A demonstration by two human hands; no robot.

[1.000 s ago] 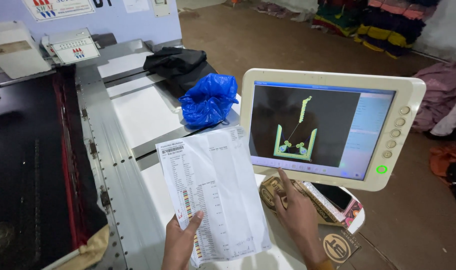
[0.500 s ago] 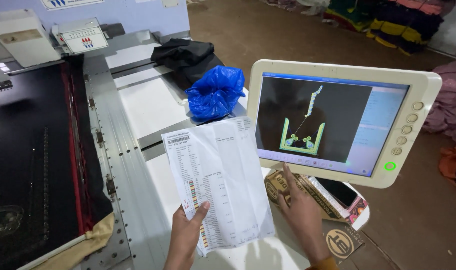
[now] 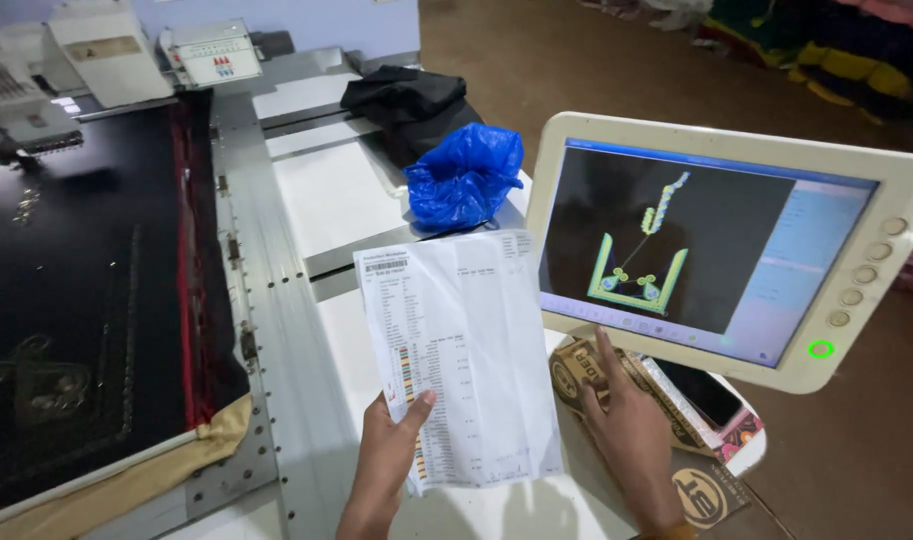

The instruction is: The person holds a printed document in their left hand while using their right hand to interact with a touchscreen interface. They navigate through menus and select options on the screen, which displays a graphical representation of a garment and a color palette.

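Printed sheet, white, lined with rows of small text and a column of coloured marks down its left part, held upright and slightly tilted just left of the touch-screen panel; left hand grips its lower left corner, thumb pressed across the front, other fingers hidden behind the paper. Right hand just below the panel's lower edge, index finger stretched up to the bottom row of the screen, tip touching or nearly so, cannot tell which; remaining fingers curled loosely, holding nothing. Screen shows a dark field with a green and yellow design outline; round buttons down the panel's right rim, one green ring lit at the lower corner. Under the panel: a cardboard box and a dark phone lying on patterned card. Up and left of the panel, a crumpled blue plastic bag, with a folded black cloth just beyond it. Well left of the panel, black fabric stretched in the frame of the embroidery machine, red strip along its near edge
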